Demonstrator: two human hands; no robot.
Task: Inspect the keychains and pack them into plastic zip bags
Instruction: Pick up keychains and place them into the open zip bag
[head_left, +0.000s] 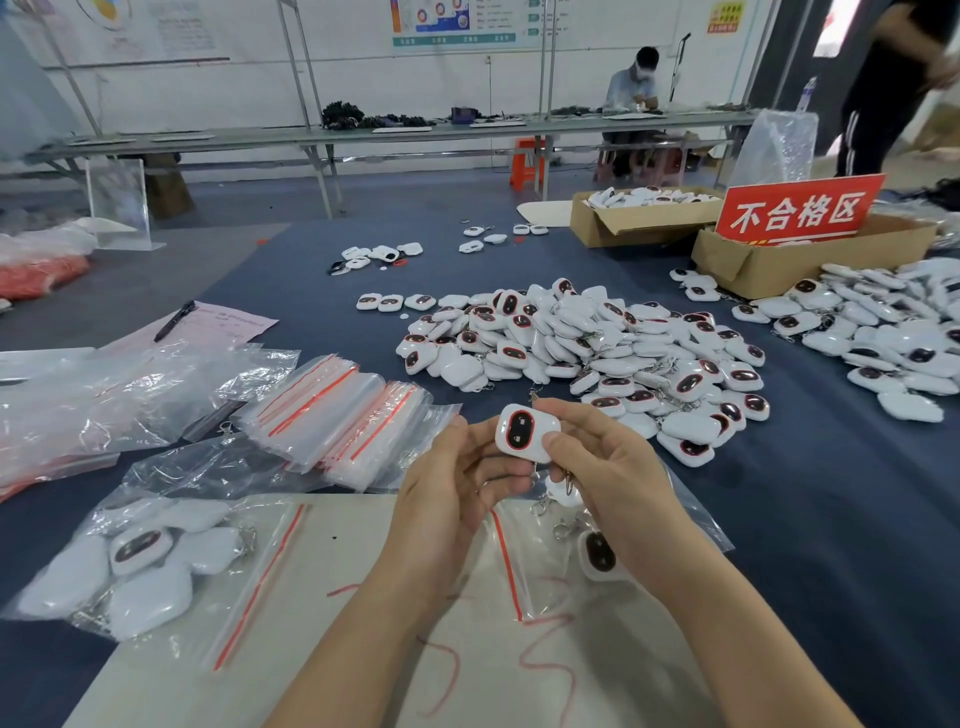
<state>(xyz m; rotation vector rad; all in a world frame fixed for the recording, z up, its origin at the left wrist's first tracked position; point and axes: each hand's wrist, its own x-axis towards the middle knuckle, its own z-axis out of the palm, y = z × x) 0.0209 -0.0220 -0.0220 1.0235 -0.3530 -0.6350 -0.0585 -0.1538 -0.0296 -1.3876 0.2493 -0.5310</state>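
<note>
A white keychain (524, 432) with a dark oval face ringed in red is held up between both hands above the table. My left hand (457, 488) cups it from the left with curled fingers. My right hand (608, 462) pinches its right side, thumb on the front. Its metal clasp hangs below, between the hands. Under my right wrist lies an open zip bag (524, 566) with a red strip and a keychain (597, 556) in it. A filled zip bag (140, 561) lies at the lower left. A large heap of keychains (587, 343) spreads behind my hands.
A stack of unused zip bags (337, 415) lies left of my hands, with loose plastic (130, 395), a pink form and a pen (174, 322) beyond. Cardboard boxes (644, 218) and a red sign (800, 210) stand at the back right, by another keychain heap (883, 332). A seated person (634, 88) works at a far bench.
</note>
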